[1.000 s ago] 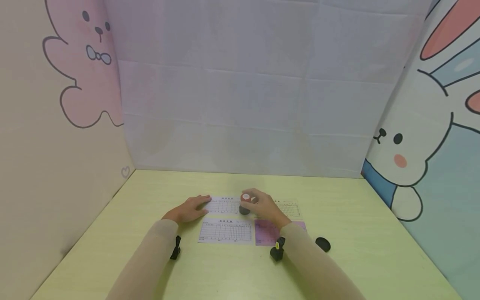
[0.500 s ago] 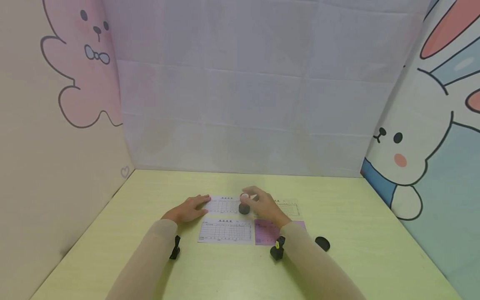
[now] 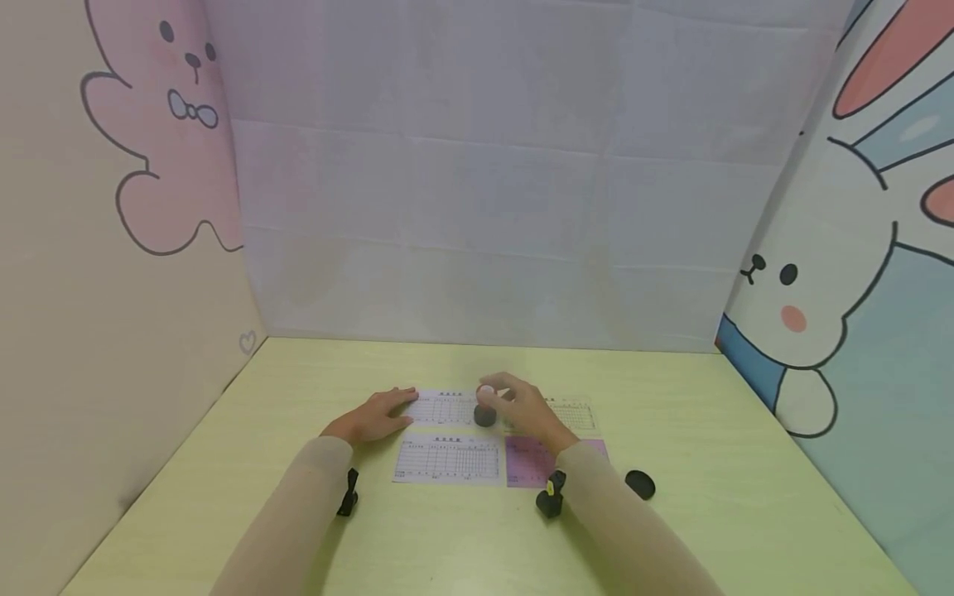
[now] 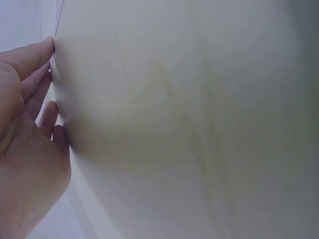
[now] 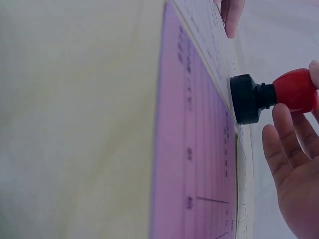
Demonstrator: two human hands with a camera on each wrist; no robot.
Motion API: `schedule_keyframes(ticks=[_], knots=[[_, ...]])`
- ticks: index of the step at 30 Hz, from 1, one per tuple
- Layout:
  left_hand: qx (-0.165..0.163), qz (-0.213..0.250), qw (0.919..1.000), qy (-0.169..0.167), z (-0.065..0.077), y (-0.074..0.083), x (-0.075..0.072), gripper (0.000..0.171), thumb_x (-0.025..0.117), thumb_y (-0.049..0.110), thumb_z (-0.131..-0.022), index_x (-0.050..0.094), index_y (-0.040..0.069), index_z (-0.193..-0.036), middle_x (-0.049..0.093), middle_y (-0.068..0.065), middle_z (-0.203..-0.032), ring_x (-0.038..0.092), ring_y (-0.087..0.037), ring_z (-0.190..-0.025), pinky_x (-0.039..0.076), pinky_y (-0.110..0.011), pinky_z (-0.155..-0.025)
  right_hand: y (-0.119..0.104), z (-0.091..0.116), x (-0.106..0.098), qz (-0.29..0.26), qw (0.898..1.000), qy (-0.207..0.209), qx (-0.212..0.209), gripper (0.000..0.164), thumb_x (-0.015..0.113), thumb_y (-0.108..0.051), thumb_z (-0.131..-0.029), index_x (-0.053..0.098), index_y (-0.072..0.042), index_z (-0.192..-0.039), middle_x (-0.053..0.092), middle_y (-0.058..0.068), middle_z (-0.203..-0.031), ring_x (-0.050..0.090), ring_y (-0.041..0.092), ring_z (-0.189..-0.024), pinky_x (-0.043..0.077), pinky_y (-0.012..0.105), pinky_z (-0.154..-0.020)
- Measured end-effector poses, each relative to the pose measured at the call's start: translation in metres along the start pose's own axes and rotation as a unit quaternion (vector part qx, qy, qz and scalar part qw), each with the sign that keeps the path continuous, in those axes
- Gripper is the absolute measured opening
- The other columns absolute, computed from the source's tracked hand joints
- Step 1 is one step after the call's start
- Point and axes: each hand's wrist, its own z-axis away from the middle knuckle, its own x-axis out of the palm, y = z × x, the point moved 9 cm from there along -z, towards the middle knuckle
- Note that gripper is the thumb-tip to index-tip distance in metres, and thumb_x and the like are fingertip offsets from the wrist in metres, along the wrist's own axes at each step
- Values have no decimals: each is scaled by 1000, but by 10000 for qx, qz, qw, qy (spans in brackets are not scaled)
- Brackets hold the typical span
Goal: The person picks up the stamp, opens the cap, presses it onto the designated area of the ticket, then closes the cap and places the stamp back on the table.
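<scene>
My right hand (image 3: pixel 525 410) holds a stamp by its rounded red handle (image 5: pixel 295 91); fingers and thumb are around the knob in the right wrist view. The stamp's black round base (image 5: pixel 244 99) sits upright against the right end of the upper left white form (image 3: pixel 441 407), beside the pale yellow form (image 3: pixel 575 414). With fingers spread and fairly straight, my left hand (image 3: pixel 375 416) rests at the left edge of that same white form. In the left wrist view, the fingertips (image 4: pixel 47 45) of this hand meet the tabletop near the paper's corner.
A second white form (image 3: pixel 447 460) lies nearer, left of a purple form (image 3: pixel 527 463) that my right forearm partly covers. To the right of that forearm is a flat black disc (image 3: pixel 639 484). White sheeting (image 3: pixel 484 207) hangs behind the table; decorated walls flank it.
The stamp's base stays in place on the form. My right thumb and fingers have shifted slightly on the red handle, covering more of its top. The left hand stays put.
</scene>
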Motion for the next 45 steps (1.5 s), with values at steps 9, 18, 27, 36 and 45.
schedule_keyframes(ticks=[9, 18, 27, 36, 45], knots=[[36, 60, 10000, -5, 0, -1, 1, 54, 55, 15, -103, 38, -1, -152, 29, -21, -160, 14, -47, -147, 11, -60, -118, 2, 1, 1, -30, 9999, 38, 93, 47, 59, -49, -99, 61, -22, -136, 72, -11, -100, 62, 18, -95, 50, 39, -81], [71, -12, 10000, -39, -3, -4, 2, 55, 56, 17, -103, 38, -1, -152, 29, -20, -160, 15, -47, -147, 13, -60, -118, 3, -1, 3, -208, 9998, -46, 48, 45, 59, -47, -100, 60, -20, -137, 70, -6, -105, 65, 19, -93, 51, 39, -82], [80, 20, 9999, -60, -3, -2, 2, 54, 56, 17, -104, 38, -1, -152, 29, -20, -160, 14, -47, -148, 12, -60, -118, 3, -1, 5, -57, 10000, -34, 28, 46, 58, -43, -101, 60, -14, -137, 71, -4, -101, 65, 19, -91, 52, 38, -78], [167, 3, 9999, -41, -2, 0, 1, 54, 55, 16, -103, 39, -3, -151, 29, -22, -159, 14, -48, -147, 12, -61, -118, -2, 0, 3, -112, 9998, -168, 73, 44, 58, -40, -102, 59, -13, -137, 72, -3, -101, 66, 19, -94, 52, 41, -84], [90, 73, 9999, -69, -2, -3, 1, 55, 55, 17, -104, 37, -2, -152, 28, -21, -160, 12, -47, -148, 11, -61, -118, -2, -1, 5, -185, 9995, -252, 86, 49, 58, -40, -102, 57, -8, -138, 73, -1, -105, 68, 21, -96, 52, 44, -89]])
